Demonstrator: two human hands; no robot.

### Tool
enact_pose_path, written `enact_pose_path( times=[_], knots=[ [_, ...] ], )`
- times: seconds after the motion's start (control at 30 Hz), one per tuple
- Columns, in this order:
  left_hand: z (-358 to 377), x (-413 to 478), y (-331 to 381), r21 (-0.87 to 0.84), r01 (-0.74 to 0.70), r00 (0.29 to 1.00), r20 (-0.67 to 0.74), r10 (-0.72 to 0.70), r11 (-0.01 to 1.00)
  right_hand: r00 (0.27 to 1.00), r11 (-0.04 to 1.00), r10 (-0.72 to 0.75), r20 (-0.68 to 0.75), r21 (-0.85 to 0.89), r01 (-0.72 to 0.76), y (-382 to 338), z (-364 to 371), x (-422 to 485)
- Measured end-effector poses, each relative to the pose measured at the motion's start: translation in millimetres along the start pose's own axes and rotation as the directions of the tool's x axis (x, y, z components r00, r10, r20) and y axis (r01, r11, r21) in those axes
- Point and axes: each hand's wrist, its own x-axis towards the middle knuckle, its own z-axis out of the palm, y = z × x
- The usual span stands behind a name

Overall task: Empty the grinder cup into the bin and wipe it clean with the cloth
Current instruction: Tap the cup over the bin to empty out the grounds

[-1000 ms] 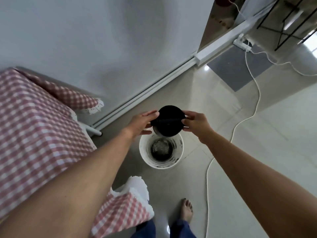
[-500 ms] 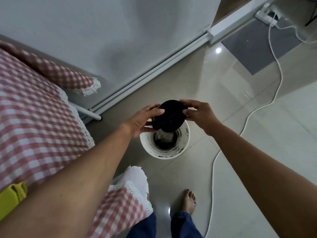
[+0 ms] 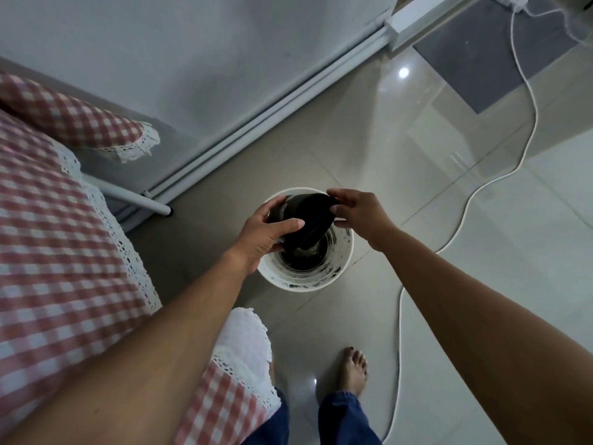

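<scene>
The black grinder cup is tilted over the mouth of a white round bin on the floor. My left hand grips the cup's near left side, thumb across its dark face. My right hand holds its far right edge with the fingertips. The bin's inside is dark and its white wall is smeared with dark specks. No cloth is in view.
A table with a red-and-white checked, lace-edged cloth fills the left; its white leg stands near the bin. A white cable snakes across the tiled floor on the right. A grey mat lies far right. My bare foot is below the bin.
The cup has dropped lower and tilted further over the bin's mouth, both hands still on it. The view has tipped down toward the floor.
</scene>
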Motion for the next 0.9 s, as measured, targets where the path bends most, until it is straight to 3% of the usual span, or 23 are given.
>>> enact_pose_path(
  times=[0.17,0.33,0.53,0.73,0.9],
  knots=[
    [3.0,23.6,-34.9,0.064,-0.031,0.995,-0.089,0.037,0.997,0.996,0.999,0.036,-0.085,-0.024,-0.038,45.7,2.8,26.0],
    [3.8,49.0,-65.5,0.183,-0.098,0.974,-0.184,0.132,0.978,0.962,0.935,-0.040,-0.270,-0.350,-0.059,89.8,2.5,40.7],
    [13.6,68.2,-87.8,0.454,-0.137,0.923,-0.264,0.281,0.880,0.979,0.793,0.008,-0.203,-0.595,-0.130,132.3,10.9,49.1],
    [20.6,76.9,-106.6,0.688,-0.174,0.844,-0.265,0.467,0.704,0.986,0.763,0.000,-0.169,-0.637,-0.110,149.0,12.1,46.7],
    [19.0,76.2,-118.4,0.867,-0.255,0.716,-0.129,0.687,0.428,0.987,0.779,-0.002,-0.158,-0.619,-0.097,159.3,6.6,48.9]
  ],
)
